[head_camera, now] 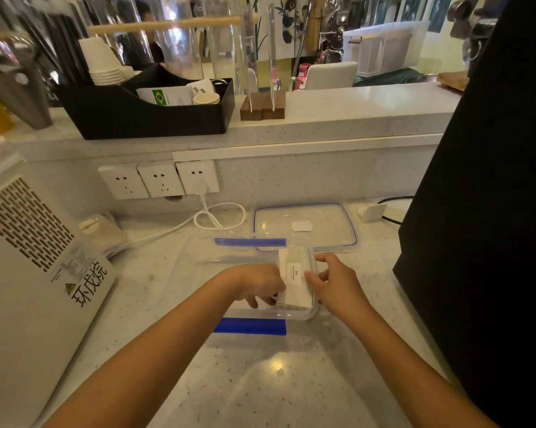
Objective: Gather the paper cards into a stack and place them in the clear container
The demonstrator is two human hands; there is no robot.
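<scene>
Both forearms are bare to the frame edge, with no sleeves, and the hands (pixel 294 285) are ungloved.

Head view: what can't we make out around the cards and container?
- Card count: the paper cards show only the top face; both hands cover the stack's sides.
- Card print: too small to read.
- Left hand fingertips: tucked behind the cards, so the grip is unclear.
- Clear container: walls transparent, left part hidden by the left hand, so its outline is hard to trace.
- Right hand: covers the container's right rim.
</scene>
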